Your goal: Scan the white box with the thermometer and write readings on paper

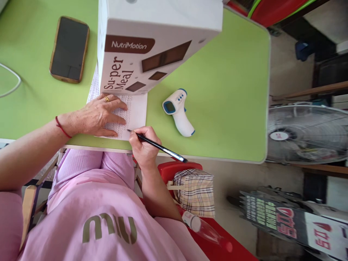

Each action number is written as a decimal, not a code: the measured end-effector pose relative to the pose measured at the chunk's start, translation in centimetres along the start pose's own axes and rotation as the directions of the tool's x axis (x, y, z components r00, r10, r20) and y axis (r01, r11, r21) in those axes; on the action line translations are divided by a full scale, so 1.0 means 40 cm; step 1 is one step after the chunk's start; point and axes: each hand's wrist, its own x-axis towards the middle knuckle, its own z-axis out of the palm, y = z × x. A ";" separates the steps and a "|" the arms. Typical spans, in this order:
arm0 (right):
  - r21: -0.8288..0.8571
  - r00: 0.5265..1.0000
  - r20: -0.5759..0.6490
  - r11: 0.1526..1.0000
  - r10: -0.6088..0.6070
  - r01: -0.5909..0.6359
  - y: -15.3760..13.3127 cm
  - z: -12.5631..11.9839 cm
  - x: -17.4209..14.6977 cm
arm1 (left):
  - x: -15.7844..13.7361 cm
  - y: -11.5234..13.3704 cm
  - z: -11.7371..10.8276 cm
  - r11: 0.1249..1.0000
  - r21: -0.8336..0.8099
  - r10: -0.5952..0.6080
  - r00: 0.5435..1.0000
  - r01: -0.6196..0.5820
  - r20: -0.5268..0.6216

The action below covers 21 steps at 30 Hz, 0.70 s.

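Note:
A sheet of paper [137, 112] covered in rows of small handwriting lies near the table's front edge. Its far part is hidden under or behind a tall white box [125, 72] printed "NutriMotion Su-per Meal". My left hand [99, 116] rests flat on the paper with its fingers spread, close against the box's lower edge. In my right hand [145, 145] is a black pen [163, 148], pinched between thumb and fingers. The pen's tip is at the written lines, just right of my left fingertips.
To the right of the paper lies a white and blue infrared thermometer [179, 112]. A phone [70, 49] in a brown case and a white cable [17, 78] are at the left. Beside me a red chair [217, 232] holds a checked bag [194, 188] and a plastic bottle [209, 232].

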 end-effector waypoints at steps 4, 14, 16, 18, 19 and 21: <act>-0.016 0.999 -0.047 1.000 0.026 -0.027 0.005 0.004 -0.010 | 0.000 -0.001 0.000 0.999 -0.032 -0.020 1.000 0.021 0.006; -0.142 0.986 -0.035 0.978 -0.162 0.156 0.039 -0.080 0.074 | -0.013 -0.003 -0.027 1.000 -0.003 0.010 0.952 -0.011 -0.305; -0.220 0.981 0.086 0.957 -0.174 0.189 0.077 -0.093 0.104 | -0.024 -0.010 -0.029 0.994 0.036 -0.077 0.872 0.107 -0.483; -0.301 0.974 0.161 0.932 -0.161 0.204 0.115 -0.098 0.126 | -0.032 -0.016 -0.029 0.971 0.033 -0.163 0.761 0.236 -0.628; -0.335 0.970 0.189 0.918 -0.155 0.212 0.131 -0.098 0.132 | -0.033 -0.017 -0.029 0.957 0.012 -0.202 0.693 0.291 -0.692; -0.391 0.960 0.235 0.890 -0.152 0.237 0.153 -0.092 0.140 | -0.029 -0.015 -0.033 0.929 -0.065 -0.280 0.576 0.364 -0.768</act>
